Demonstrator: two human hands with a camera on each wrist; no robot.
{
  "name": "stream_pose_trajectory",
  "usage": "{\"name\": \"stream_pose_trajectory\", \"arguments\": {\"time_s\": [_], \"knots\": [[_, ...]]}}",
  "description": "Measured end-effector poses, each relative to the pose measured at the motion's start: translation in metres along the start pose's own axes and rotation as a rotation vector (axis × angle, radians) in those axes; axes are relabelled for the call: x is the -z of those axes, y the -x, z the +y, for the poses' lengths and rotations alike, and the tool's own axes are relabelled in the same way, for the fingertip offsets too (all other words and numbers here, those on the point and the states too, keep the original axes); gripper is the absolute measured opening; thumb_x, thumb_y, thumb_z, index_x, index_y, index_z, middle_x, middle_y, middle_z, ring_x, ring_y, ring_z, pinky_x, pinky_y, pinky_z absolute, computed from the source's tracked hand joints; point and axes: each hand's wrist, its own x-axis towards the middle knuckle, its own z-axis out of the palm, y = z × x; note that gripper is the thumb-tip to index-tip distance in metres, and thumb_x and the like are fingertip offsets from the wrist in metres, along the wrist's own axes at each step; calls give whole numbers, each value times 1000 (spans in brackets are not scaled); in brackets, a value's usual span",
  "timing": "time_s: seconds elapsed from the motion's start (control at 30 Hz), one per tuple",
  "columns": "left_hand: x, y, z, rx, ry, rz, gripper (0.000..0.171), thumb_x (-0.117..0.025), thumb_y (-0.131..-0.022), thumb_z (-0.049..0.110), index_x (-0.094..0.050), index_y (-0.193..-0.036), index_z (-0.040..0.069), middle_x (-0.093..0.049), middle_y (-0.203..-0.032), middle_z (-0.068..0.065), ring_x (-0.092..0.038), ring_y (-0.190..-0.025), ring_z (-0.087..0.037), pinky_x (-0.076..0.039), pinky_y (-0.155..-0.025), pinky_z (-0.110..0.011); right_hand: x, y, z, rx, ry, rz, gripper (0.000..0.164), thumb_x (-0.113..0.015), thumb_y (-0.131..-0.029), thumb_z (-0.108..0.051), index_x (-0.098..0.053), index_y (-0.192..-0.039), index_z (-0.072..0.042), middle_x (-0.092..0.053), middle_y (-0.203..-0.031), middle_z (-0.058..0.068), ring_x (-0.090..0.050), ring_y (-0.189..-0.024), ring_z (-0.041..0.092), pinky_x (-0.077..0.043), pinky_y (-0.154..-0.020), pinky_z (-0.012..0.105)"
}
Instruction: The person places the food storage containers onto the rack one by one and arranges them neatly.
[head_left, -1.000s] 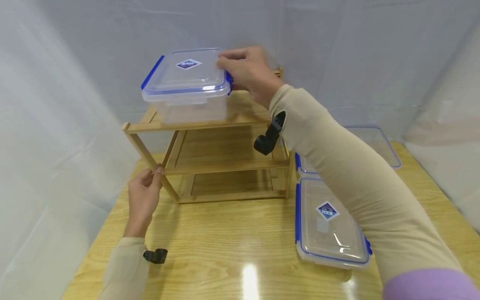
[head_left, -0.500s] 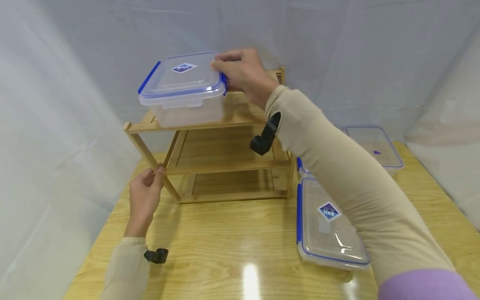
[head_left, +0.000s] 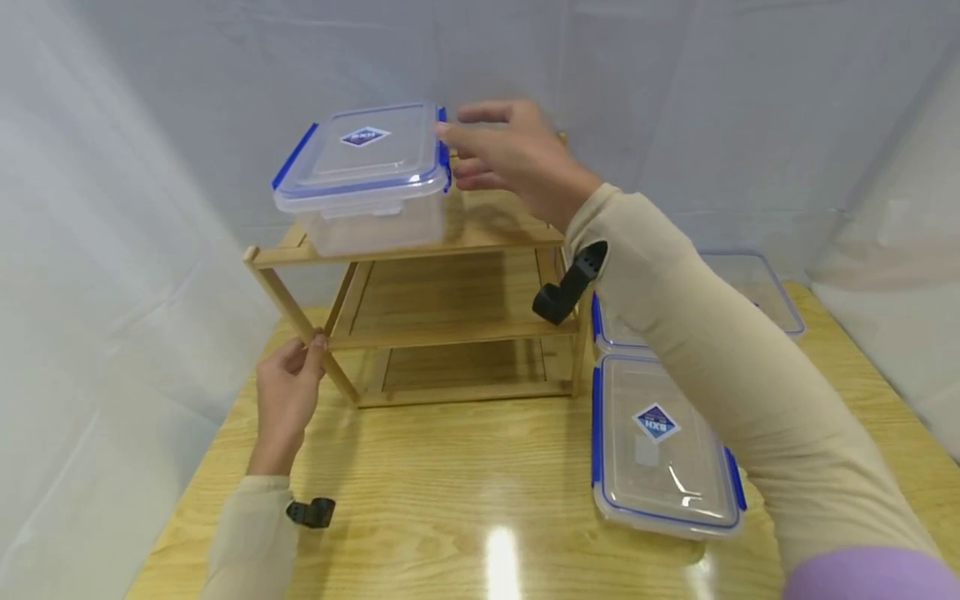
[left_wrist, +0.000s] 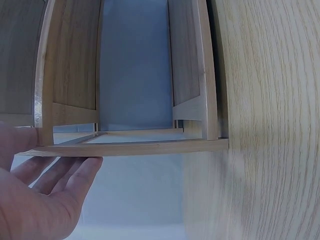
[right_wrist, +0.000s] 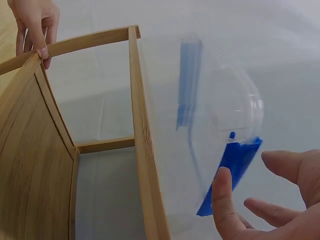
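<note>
A clear lidded food container (head_left: 367,212) with blue latches sits on the left part of the top tier of a wooden three-tier shelf rack (head_left: 450,336). My right hand (head_left: 517,158) is just right of it, fingers spread and relaxed. In the right wrist view the fingertips hover around the container's blue latch (right_wrist: 231,172); whether one touches it I cannot tell. My left hand (head_left: 288,392) grips the rack's left side post near the middle tier. The left wrist view has its thumb (left_wrist: 22,137) on one side of the wood and fingers on the other.
Right of the rack, another lidded container (head_left: 660,483) lies on the wooden table (head_left: 450,500). Behind it stand two more clear containers, one largely hidden by my right sleeve (head_left: 720,367). A pale curtain (head_left: 675,125) hangs behind the table.
The container has shifted slightly left and settled on the top tier. My right hand has let go of it and moved right, fingers spreading. The left hand stays on the post.
</note>
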Motion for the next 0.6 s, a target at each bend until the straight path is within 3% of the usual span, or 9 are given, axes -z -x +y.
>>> {"name": "stream_pose_trajectory", "arguments": {"time_s": [0.27, 0.6], "knots": [[-2, -1, 1, 9, 0, -2, 50, -49, -107, 41, -57, -144, 9, -63, -135, -17, -62, -123, -31, -53, -100, -38, 34, 36, 8, 99, 11, -60, 55, -77, -93, -17, -54, -142, -7, -60, -135, 12, -64, -106, 29, -58, -92, 36], [-2, -1, 2, 0, -6, 2, 50, -50, -107, 42, -59, -142, 7, -64, -134, -16, -62, -123, -30, -54, -99, -35, 85, 81, 27, 161, -20, -55, 51, -78, -91, -12, -59, -138, -5, -59, -134, 19, -62, -110, 34, -60, -83, 32]]}}
